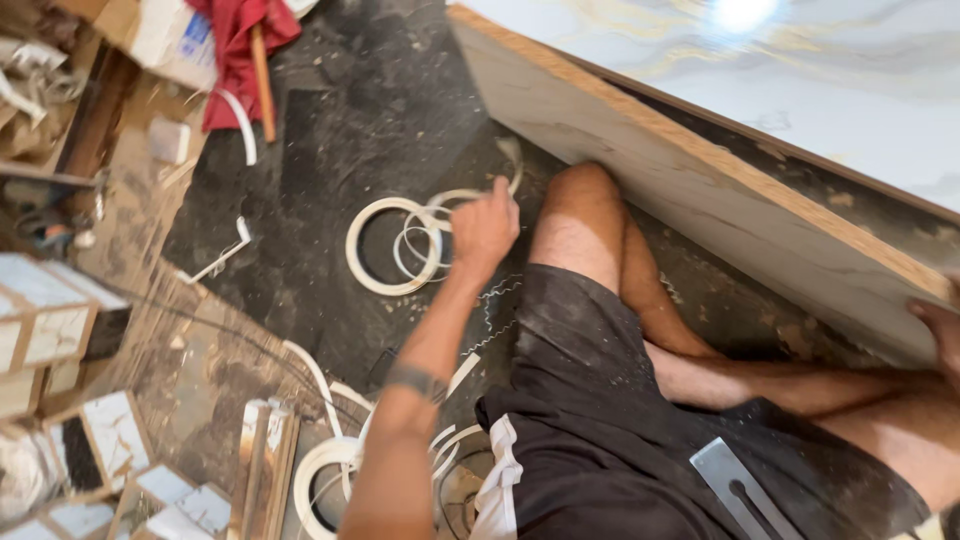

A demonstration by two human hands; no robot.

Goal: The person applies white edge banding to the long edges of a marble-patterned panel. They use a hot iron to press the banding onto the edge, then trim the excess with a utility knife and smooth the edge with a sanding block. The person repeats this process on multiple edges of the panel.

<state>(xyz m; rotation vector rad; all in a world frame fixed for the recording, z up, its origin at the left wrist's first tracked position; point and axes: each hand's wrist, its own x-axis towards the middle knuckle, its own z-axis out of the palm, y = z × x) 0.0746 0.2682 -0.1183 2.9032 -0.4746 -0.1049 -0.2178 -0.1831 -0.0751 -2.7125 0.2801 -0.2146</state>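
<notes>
I sit on a dark, dusty floor with my legs folded. My left hand (485, 230) reaches forward, its fingers closed on a thin white edging strip (505, 170) that runs from a loose coil of white edging (385, 245) lying just left of it. A long laminated board (640, 150) with a marble-pattern face and a raw brown edge stands on its side beside my knee. My right hand (942, 335), half cut off at the frame's right edge, grips the board's near end. A flat metal blade (730, 488) lies on my dark shorts.
A second coil of white edging (320, 470) and loose offcuts lie by my left elbow. Marble-pattern board pieces (60, 320) are stacked at the left. A red cloth with a wooden handle (250, 50) and cardboard boxes sit at the top left. Sawdust covers the floor.
</notes>
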